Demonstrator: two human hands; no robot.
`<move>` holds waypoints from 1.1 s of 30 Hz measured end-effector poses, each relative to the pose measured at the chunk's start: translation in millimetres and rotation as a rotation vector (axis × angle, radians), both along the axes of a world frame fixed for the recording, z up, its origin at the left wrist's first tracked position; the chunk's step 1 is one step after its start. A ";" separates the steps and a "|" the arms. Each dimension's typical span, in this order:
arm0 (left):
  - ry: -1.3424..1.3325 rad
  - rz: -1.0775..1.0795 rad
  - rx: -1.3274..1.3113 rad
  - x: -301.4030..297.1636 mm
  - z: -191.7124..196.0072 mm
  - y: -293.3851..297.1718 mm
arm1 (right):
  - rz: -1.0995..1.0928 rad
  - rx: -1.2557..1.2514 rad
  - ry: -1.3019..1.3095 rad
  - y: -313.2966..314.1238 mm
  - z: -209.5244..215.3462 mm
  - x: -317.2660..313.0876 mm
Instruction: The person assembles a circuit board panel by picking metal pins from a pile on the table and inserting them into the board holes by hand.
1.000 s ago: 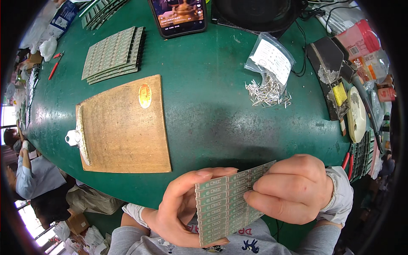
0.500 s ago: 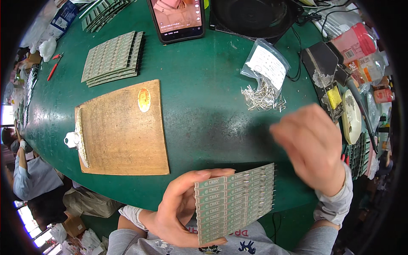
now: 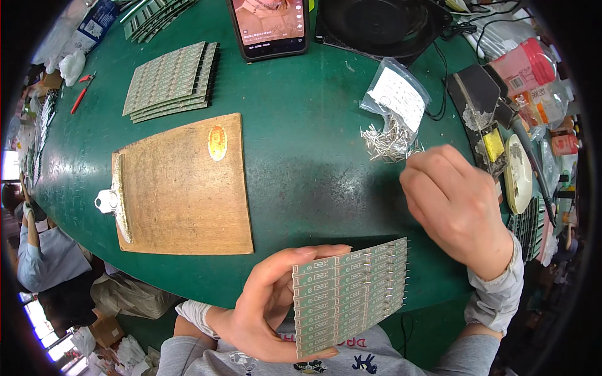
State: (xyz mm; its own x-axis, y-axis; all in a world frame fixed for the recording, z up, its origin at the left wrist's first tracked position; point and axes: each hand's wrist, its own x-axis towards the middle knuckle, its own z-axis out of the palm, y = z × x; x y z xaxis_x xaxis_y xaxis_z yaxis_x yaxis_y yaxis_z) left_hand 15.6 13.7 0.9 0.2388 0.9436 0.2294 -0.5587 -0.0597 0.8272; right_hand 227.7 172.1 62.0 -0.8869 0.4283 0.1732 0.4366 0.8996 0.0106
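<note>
My left hand (image 3: 263, 307) grips a green circuit board panel (image 3: 345, 301) by its left part, thumb below and fingers above. The panel is tilted up at the table's near edge, and small metal pins stick out along its right side. My right hand (image 3: 454, 210) hovers to the right of the panel, fingers curled and closed. Whatever its fingertips hold, if anything, is hidden beneath the hand. Just beyond it lies a pile of small metal pins (image 3: 385, 145), spilling from a clear plastic bag (image 3: 401, 94) with a white label.
A wooden clipboard (image 3: 182, 188) lies at left, with stacked circuit boards (image 3: 166, 81) behind it. Farther back are a phone (image 3: 269, 28) and a black round-dished tray (image 3: 379, 25). Soldering iron (image 3: 533, 163), yellow sponge (image 3: 493, 145) and oval dish (image 3: 519, 175) stand right. Red-handled cutters (image 3: 79, 100) lie far left.
My right hand has shifted slightly and shows sharper now, its fingers still curled near the pins. My left hand keeps the panel in nearly the same place. The view has shifted a little.
</note>
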 end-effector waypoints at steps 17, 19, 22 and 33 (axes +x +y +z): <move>0.043 0.037 0.028 1.8 3.6 0.8 | 0.154 -0.779 0.583 -39.8 -9.2 -2.4; 0.055 0.030 0.023 0.3 4.7 0.9 | 0.146 -0.800 0.578 -39.5 -10.8 -3.1; 0.047 0.029 0.021 1.0 3.9 -0.6 | 0.157 -0.811 0.585 -38.4 -11.9 -3.5; 0.015 0.046 0.034 1.7 2.6 -0.9 | 0.162 -0.797 0.588 -37.9 -13.4 -4.4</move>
